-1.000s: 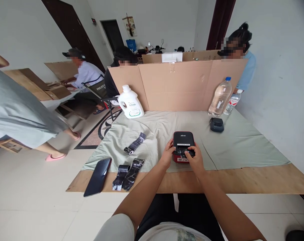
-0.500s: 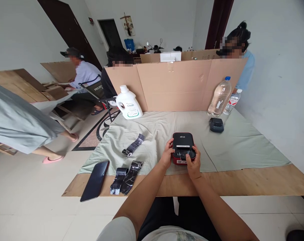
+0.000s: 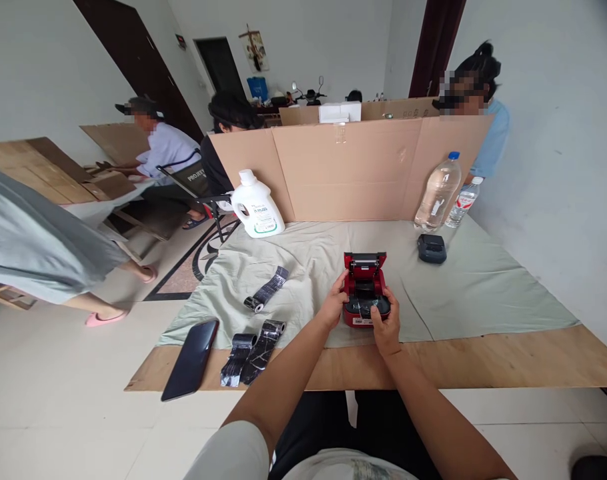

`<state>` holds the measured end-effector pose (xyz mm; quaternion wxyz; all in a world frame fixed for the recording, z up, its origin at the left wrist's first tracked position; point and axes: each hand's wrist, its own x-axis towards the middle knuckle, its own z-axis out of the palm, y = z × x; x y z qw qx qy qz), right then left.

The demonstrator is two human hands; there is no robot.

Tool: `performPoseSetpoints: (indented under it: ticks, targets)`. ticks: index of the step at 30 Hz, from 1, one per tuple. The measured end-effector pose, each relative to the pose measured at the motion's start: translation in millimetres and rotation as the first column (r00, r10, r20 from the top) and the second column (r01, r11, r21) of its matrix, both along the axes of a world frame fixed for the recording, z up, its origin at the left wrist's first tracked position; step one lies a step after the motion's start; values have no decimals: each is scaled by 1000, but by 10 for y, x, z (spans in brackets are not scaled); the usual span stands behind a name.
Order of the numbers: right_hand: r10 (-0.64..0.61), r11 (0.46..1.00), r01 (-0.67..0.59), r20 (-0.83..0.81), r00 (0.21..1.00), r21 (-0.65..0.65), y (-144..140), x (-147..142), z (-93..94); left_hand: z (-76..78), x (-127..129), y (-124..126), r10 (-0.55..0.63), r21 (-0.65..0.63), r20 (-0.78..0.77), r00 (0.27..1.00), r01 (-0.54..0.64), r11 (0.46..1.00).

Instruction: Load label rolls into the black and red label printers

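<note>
A small red and black label printer (image 3: 366, 307) sits on the cloth in front of me, its lid (image 3: 365, 261) raised and the red inside showing. My left hand (image 3: 335, 303) grips the printer's left side. On the other side my right hand (image 3: 387, 325) holds it, the thumb resting on the black front part. To the left lie several rolls of dark marbled label paper: one roll (image 3: 267, 290) farther back, and a shorter one (image 3: 237, 359) beside a longer one (image 3: 264, 350) near the table's front edge. A dark phone (image 3: 191, 359) lies left of them.
A cardboard partition (image 3: 353, 170) stands across the back of the table. A white detergent jug (image 3: 258, 208) is at the back left. At the right are a large water bottle (image 3: 438, 193), a smaller bottle (image 3: 464, 202) and a small black device (image 3: 432, 249). Other people are beyond.
The printer's lid has swung up and back, uncovering the red interior. Both my hands stay at the printer's sides.
</note>
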<state>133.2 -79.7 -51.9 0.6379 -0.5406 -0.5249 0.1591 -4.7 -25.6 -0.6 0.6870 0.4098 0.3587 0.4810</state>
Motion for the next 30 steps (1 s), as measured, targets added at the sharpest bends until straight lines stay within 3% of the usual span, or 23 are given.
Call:
performPoseSetpoints:
  ticks: [4,7,9,11,12,15,17,18,19,23,25,28,30]
  targets:
    - [16,1000,-16,-2,1000,19,-2,27,-35,-10,-8,-6,36,-12,-77,996,-37,999]
    - [91,995,-89,-37,995,50,-15,51,-70,70,-9,20,178,116,-341,923,-146,982]
    - [150,985,-142,-77,986,93,-22,63,-82,189,21,53,324,347,-524,787,-150,926]
    - [189,977,-175,-105,976,123,-24,70,-87,335,91,101,403,520,-672,622,8,854]
    - [199,975,-184,-113,973,127,-22,73,-90,404,140,133,397,536,-748,532,131,834]
    - [218,972,-201,-139,966,123,-12,82,-103,526,315,269,292,360,-932,213,466,808]
    - [220,971,-202,-152,964,124,-4,88,-115,508,427,391,204,197,-978,52,564,802]
    - [217,972,-199,-150,965,124,-1,91,-121,472,476,458,166,161,-985,44,563,810]
    - [211,974,-194,-143,967,120,2,94,-125,422,519,524,136,161,-987,85,538,827]
    - [180,980,-168,-111,977,106,13,102,-127,192,636,728,145,275,-930,338,376,885]
    - [170,982,-158,-107,980,108,20,105,-124,119,648,766,172,309,-915,366,356,882]
    - [158,984,-148,-95,983,101,28,110,-125,117,578,732,193,384,-853,485,333,862]
    - [164,983,-155,-91,982,99,29,113,-126,204,459,658,168,418,-796,582,326,848]
